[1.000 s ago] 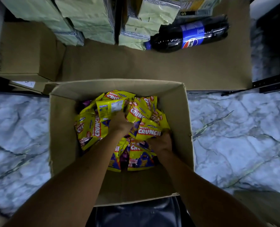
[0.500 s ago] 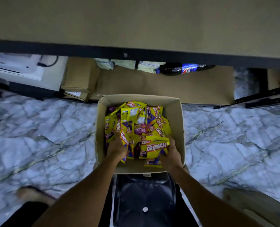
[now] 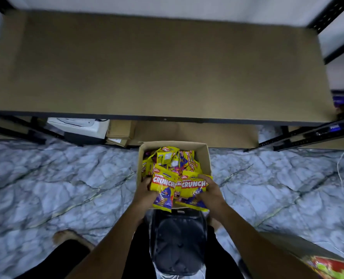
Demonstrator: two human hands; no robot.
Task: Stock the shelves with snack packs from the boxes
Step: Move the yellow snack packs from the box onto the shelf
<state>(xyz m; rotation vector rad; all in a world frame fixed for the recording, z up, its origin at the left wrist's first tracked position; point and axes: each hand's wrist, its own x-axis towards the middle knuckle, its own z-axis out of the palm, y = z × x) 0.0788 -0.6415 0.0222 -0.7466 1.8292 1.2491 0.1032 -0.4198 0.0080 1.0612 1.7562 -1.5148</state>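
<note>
Both hands, the left and the right, now grip a bunch of packs lifted above the box's near edge; the bare shelf beyond the box is in view, ready for stocking.

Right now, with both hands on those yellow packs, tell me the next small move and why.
Probably lift the bundle up and forward onto the bare brown shelf board. Both the left hand and right hand grip Crunch packs at the near edge of the open box, and the board above has room.
</note>
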